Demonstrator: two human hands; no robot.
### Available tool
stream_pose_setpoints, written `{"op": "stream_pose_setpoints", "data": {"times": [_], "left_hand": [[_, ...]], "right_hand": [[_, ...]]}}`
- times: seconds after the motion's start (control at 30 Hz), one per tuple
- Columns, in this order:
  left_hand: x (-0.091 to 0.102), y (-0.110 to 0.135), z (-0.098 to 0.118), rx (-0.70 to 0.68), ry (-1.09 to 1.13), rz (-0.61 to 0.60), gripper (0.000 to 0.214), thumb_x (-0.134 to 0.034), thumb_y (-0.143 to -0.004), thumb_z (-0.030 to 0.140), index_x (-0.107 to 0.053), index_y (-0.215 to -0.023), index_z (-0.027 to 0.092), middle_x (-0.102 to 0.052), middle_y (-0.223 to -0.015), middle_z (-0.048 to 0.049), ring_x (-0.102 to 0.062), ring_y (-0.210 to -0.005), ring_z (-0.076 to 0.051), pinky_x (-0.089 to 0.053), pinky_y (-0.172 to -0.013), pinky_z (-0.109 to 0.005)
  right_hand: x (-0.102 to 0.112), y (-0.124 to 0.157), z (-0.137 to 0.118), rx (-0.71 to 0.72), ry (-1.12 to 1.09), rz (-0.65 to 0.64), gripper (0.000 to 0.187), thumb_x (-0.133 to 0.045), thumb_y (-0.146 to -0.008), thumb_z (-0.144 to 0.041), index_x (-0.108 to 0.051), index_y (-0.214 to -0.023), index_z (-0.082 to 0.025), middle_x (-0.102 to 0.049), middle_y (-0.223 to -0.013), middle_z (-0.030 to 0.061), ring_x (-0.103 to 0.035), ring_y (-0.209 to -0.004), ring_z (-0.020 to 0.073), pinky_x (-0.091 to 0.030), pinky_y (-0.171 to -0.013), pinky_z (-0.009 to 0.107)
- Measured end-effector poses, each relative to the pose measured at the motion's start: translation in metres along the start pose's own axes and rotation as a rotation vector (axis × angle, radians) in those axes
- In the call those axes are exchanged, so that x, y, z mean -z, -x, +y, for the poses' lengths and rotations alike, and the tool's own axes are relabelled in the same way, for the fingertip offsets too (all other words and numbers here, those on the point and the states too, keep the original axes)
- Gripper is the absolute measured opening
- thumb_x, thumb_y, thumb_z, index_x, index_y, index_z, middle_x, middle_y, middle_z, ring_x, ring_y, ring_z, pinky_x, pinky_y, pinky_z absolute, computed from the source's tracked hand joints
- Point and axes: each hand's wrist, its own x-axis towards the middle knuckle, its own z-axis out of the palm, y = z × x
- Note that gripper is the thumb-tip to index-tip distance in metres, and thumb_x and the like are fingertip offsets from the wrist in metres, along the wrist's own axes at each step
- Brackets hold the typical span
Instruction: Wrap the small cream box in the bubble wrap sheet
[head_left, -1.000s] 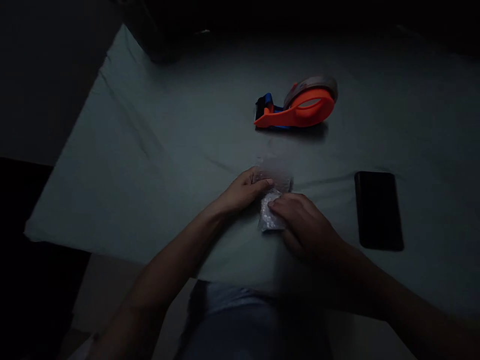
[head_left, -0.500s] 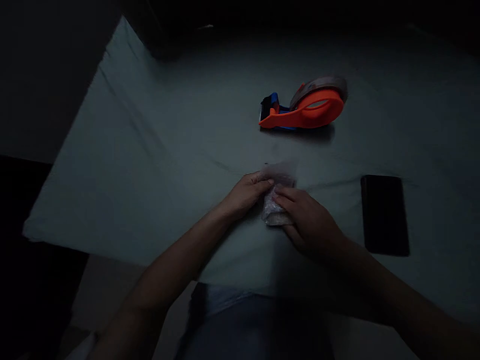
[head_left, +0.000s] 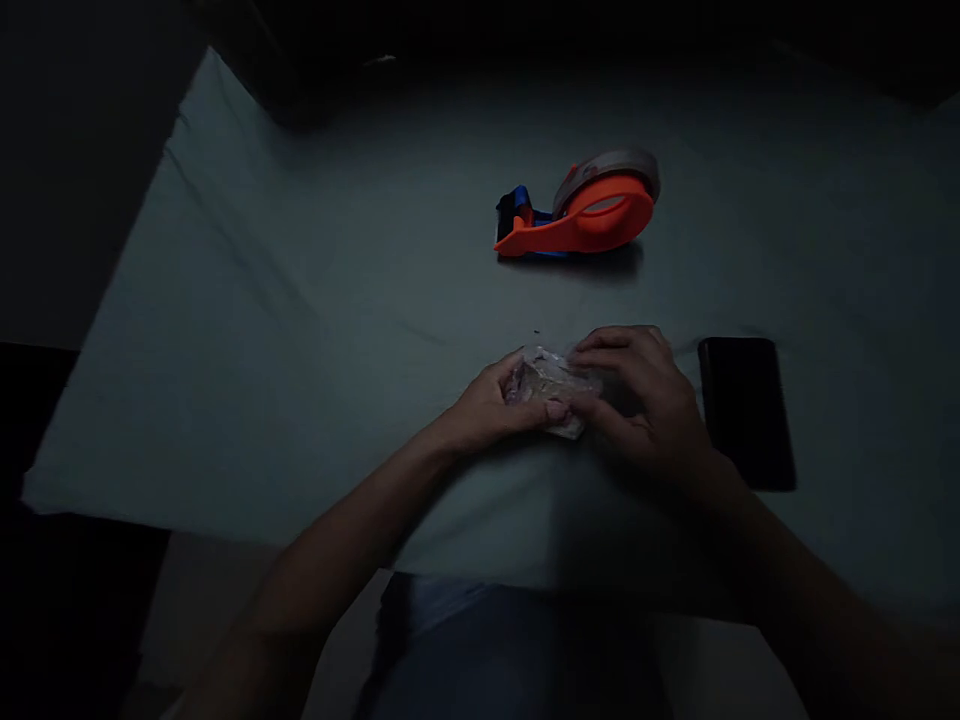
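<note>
A small packet in clear bubble wrap (head_left: 546,372) sits low over the cloth in front of me, crinkled and shiny; what it wraps I cannot make out. My left hand (head_left: 491,405) is closed around its left side, the thumb lying along the near edge. On the opposite side, my right hand (head_left: 645,395) is curved about the packet's right end, fingertips at the far edge and thumb at the near one. Part of the wrap is hidden by the fingers.
Beyond my hands an orange and blue tape dispenser (head_left: 592,222) with a roll of tape rests on the pale tablecloth (head_left: 337,300). A black phone-like slab (head_left: 748,412) lies just right of my right hand. The room is very dim.
The packet has been turned from upright to more crosswise. My left thumb has moved to its near edge, and my right fingers have shifted from its face to the right end. The view has shifted slightly.
</note>
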Motion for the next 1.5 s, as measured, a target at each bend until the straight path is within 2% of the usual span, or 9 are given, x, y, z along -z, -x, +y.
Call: {"op": "stream_pose_setpoints", "data": {"times": [0.17, 0.23, 0.37, 0.6, 0.9, 1.1, 1.3, 1.4, 1.5], "left_hand": [[-0.001, 0.003, 0.001, 0.018, -0.117, -0.09, 0.043, -0.078, -0.067, 0.032, -0.061, -0.103, 0.019, -0.062, -0.087, -0.0007, -0.056, -0.076, -0.012, -0.045, -0.074, -0.023], [-0.001, 0.004, -0.001, 0.02, -0.204, -0.123, 0.042, -0.077, -0.069, 0.032, -0.06, -0.105, 0.019, -0.06, -0.085, -0.0005, -0.054, -0.074, -0.012, -0.044, -0.07, -0.022], [-0.004, 0.004, -0.003, -0.024, -0.227, -0.096, 0.048, -0.076, -0.071, 0.033, -0.058, -0.114, 0.02, -0.06, -0.095, -0.0024, -0.056, -0.082, -0.013, -0.046, -0.075, -0.023], [-0.003, 0.006, -0.001, -0.092, -0.105, -0.072, 0.049, -0.073, -0.077, 0.037, -0.054, -0.12, 0.023, -0.059, -0.104, -0.0025, -0.057, -0.087, -0.012, -0.047, -0.079, -0.021], [0.001, 0.008, 0.002, -0.211, -0.17, -0.123, 0.056, -0.073, -0.076, 0.037, -0.051, -0.126, 0.025, -0.056, -0.126, -0.008, -0.056, -0.114, -0.021, -0.045, -0.095, -0.031], [0.017, 0.005, 0.015, -0.429, -0.686, -0.118, 0.056, -0.075, -0.074, 0.039, -0.054, -0.125, 0.028, -0.051, -0.132, -0.0089, -0.038, -0.132, -0.028, -0.026, -0.114, -0.043], [0.038, 0.009, 0.02, -0.329, -1.184, 0.031, 0.098, -0.082, -0.063, 0.042, -0.029, -0.144, 0.029, -0.04, -0.144, -0.0124, -0.017, -0.143, -0.035, 0.005, -0.115, -0.058], [0.04, 0.01, 0.021, -0.287, -1.231, 0.038, 0.084, -0.08, -0.065, 0.043, -0.039, -0.136, 0.025, -0.042, -0.143, -0.0131, -0.014, -0.145, -0.036, 0.008, -0.114, -0.059], [0.035, 0.01, 0.022, -0.294, -1.163, 0.0, 0.06, -0.075, -0.07, 0.043, -0.051, -0.122, 0.023, -0.052, -0.134, -0.0115, -0.018, -0.145, -0.033, 0.008, -0.115, -0.057]], "right_hand": [[0.003, 0.002, 0.01, -0.302, -0.3, 0.054, 0.04, -0.066, -0.082, -0.027, -0.056, -0.12, -0.024, -0.067, -0.106, 0.0047, -0.064, -0.096, 0.0199, -0.053, -0.083, 0.038], [0.002, 0.002, 0.009, -0.307, -0.355, 0.019, 0.024, -0.067, -0.082, -0.023, -0.063, -0.105, -0.023, -0.068, -0.095, 0.0025, -0.065, -0.089, 0.0178, -0.054, -0.079, 0.035], [0.001, 0.001, -0.005, -0.145, -0.263, 0.085, 0.01, -0.062, -0.083, -0.014, -0.064, -0.077, -0.022, -0.067, -0.079, 0.0009, -0.064, -0.078, 0.0158, -0.053, -0.073, 0.034], [0.005, 0.003, -0.02, 0.099, -0.033, -0.039, 0.012, -0.06, -0.085, -0.021, -0.066, -0.095, -0.022, -0.071, -0.091, 0.0055, -0.063, -0.094, 0.0229, -0.05, -0.086, 0.043], [-0.011, 0.013, -0.018, 0.288, 0.127, 0.042, 0.031, -0.056, -0.083, -0.015, -0.06, -0.11, -0.029, -0.066, -0.102, 0.0035, -0.06, -0.107, 0.0239, -0.051, -0.087, 0.044], [0.007, 0.01, -0.021, 0.169, 0.066, 0.117, 0.033, -0.051, -0.089, -0.035, -0.053, -0.122, -0.031, -0.062, -0.115, 0.0082, -0.056, -0.115, 0.0314, -0.045, -0.096, 0.058], [0.007, 0.012, 0.002, 0.027, 0.03, 0.244, 0.026, -0.056, -0.085, -0.027, -0.06, -0.111, -0.028, -0.066, -0.107, 0.0071, -0.061, -0.106, 0.0307, -0.05, -0.091, 0.057], [0.006, 0.01, 0.003, 0.043, -0.013, 0.24, 0.029, -0.061, -0.082, -0.021, -0.062, -0.11, -0.027, -0.068, -0.101, 0.0062, -0.063, -0.099, 0.0282, -0.052, -0.087, 0.054], [0.006, 0.005, -0.005, 0.132, -0.004, 0.067, 0.03, -0.062, -0.081, -0.015, -0.062, -0.11, -0.025, -0.068, -0.099, 0.0062, -0.064, -0.097, 0.0258, -0.052, -0.086, 0.049]]}}
